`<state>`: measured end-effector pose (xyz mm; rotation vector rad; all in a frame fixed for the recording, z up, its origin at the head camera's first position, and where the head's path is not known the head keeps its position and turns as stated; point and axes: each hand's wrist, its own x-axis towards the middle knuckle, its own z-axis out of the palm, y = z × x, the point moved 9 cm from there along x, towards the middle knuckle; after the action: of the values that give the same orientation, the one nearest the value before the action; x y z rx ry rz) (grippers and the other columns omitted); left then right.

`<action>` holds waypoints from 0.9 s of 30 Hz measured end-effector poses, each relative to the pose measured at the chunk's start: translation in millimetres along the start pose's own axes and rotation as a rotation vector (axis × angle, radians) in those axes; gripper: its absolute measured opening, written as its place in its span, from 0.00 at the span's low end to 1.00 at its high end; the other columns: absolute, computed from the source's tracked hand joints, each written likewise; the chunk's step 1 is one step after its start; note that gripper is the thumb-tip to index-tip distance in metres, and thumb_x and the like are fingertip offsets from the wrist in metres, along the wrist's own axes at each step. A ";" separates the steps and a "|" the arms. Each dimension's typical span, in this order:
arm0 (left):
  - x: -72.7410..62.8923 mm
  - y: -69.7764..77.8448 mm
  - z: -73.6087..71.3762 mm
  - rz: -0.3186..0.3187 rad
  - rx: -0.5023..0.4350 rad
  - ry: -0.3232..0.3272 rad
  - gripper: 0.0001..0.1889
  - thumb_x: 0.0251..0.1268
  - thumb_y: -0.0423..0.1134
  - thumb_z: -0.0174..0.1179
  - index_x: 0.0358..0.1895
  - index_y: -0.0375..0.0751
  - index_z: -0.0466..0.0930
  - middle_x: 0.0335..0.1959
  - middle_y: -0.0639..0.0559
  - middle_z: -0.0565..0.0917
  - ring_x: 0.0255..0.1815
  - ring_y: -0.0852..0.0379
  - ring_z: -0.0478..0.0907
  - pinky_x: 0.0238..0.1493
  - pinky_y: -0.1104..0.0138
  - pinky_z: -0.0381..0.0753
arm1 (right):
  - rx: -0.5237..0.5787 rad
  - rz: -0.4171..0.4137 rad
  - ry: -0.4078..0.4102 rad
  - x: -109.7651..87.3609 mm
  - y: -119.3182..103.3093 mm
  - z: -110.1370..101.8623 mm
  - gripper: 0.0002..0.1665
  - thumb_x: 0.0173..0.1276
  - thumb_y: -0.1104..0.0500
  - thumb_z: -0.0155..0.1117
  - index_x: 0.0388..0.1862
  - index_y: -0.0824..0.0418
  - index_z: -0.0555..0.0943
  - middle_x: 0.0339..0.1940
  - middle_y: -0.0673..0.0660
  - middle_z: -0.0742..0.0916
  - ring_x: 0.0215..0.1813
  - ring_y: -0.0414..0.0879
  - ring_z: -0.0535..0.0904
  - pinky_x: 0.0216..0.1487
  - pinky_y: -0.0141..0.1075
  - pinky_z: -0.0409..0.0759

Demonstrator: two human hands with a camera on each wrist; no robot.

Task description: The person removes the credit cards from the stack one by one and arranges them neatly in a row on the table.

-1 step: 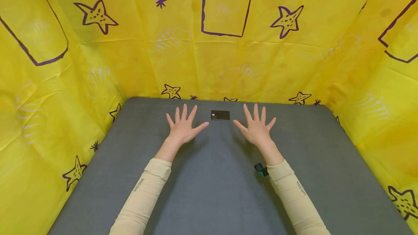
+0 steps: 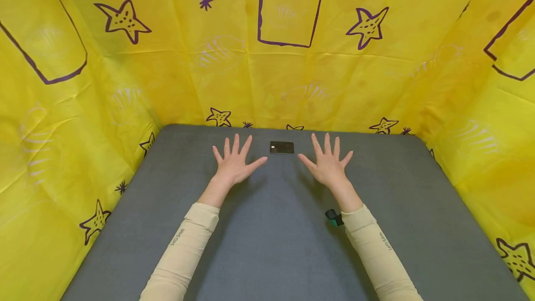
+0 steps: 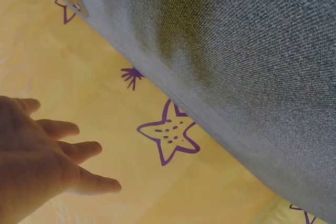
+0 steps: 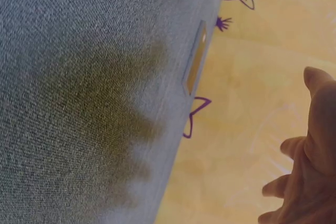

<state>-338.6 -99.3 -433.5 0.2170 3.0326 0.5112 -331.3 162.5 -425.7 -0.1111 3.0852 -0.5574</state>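
A black card (image 2: 282, 147) with a small light chip and "VIP" lettering lies flat near the far edge of the grey table. To its left, my left hand (image 2: 234, 167) is held above the cloth, palm down and fingers spread, with the thumb pointing toward the card. My right hand (image 2: 328, 166) mirrors it on the other side, fingers also spread and thumb toward the card. Neither hand touches the card. In the right wrist view, the card (image 4: 196, 59) shows as a thin slanted shape at the table edge, and the right hand (image 4: 310, 145) hovers with its shadow on the cloth.
The grey table (image 2: 267, 245) is bordered at the back and both sides by yellow cloth (image 2: 167, 82) printed with purple starfish. A black and green strap piece (image 2: 334, 218) sticks out beside the right sleeve (image 2: 376, 250).
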 end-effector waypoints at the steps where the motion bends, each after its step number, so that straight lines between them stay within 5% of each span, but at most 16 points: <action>1: 0.2 0.1 0.3 -0.001 0.001 -0.003 0.50 0.55 0.82 0.35 0.79 0.64 0.36 0.79 0.43 0.35 0.77 0.35 0.28 0.63 0.34 0.20 | 0.002 0.002 -0.006 0.1 0.3 0.5 0.53 0.66 0.21 0.38 0.80 0.42 0.37 0.80 0.62 0.40 0.76 0.63 0.23 0.59 0.74 0.23; 9: 1.0 0.5 3.1 -0.007 0.002 -0.022 0.52 0.55 0.82 0.36 0.79 0.60 0.36 0.79 0.42 0.34 0.77 0.36 0.26 0.63 0.34 0.19 | 0.013 -0.005 -0.016 -0.5 -2.4 2.5 0.55 0.65 0.21 0.40 0.81 0.46 0.38 0.80 0.63 0.41 0.76 0.64 0.25 0.61 0.75 0.26; 20: -2.8 2.3 -2.3 0.022 0.010 0.066 0.58 0.50 0.83 0.44 0.79 0.60 0.31 0.79 0.44 0.32 0.77 0.39 0.26 0.65 0.36 0.21 | 0.028 -0.040 0.034 -2.0 -1.4 2.1 0.58 0.65 0.25 0.49 0.81 0.51 0.40 0.80 0.65 0.43 0.77 0.62 0.26 0.63 0.73 0.27; 27: -6.0 5.9 -6.3 0.055 -0.028 0.117 0.60 0.49 0.81 0.50 0.79 0.57 0.32 0.80 0.45 0.35 0.78 0.39 0.34 0.68 0.36 0.30 | 0.046 -0.066 0.046 -3.6 0.3 2.4 0.57 0.67 0.31 0.55 0.81 0.53 0.40 0.80 0.64 0.43 0.78 0.63 0.30 0.66 0.70 0.31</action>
<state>-332.5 -96.7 -425.4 0.2793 3.1383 0.5908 -327.8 162.2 -428.1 -0.2034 3.1210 -0.6419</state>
